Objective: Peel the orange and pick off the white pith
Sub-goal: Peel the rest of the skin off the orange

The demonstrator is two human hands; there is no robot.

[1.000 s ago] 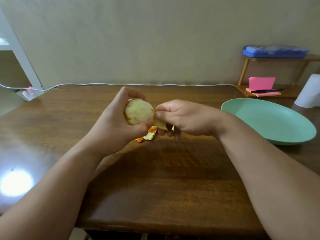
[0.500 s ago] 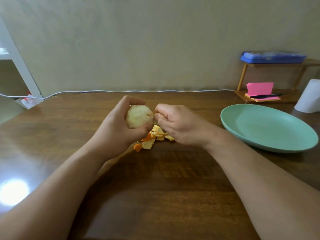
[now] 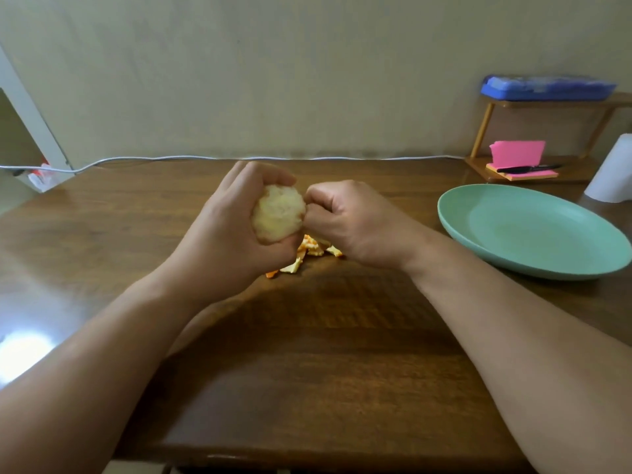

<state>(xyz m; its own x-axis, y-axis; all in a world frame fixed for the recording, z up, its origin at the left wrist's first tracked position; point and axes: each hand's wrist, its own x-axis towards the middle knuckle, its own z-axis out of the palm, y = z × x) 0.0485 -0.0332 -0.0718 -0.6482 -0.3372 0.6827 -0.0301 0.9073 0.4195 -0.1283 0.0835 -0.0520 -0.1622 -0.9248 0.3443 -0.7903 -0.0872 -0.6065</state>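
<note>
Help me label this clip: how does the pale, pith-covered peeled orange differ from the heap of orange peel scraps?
The pale peeled orange is one whole ball gripped in the left hand; the orange peel scraps are torn pieces lying on the brown wooden table. The peeled orange looks whitish-yellow, the scraps bright orange.

Over the brown wooden table [image 3: 307, 354], the left hand [image 3: 225, 234] holds the pale round peeled orange [image 3: 278, 213], with the right hand [image 3: 355, 220] pinching at its right side. Orange peel scraps [image 3: 309, 249] lie on the table beneath the hands. The round green plate [image 3: 513, 241] sits to the right, well apart. Behind it stands a small wooden shelf rack [image 3: 482, 131]: a flat blue case [image 3: 547, 87] on top, a black pen [image 3: 526, 168] on pink sticky notes [image 3: 516, 153] below. A white paper roll [image 3: 612, 172] stands right of the rack. A thin white cable [image 3: 205, 158] runs along the table's back edge.
</note>
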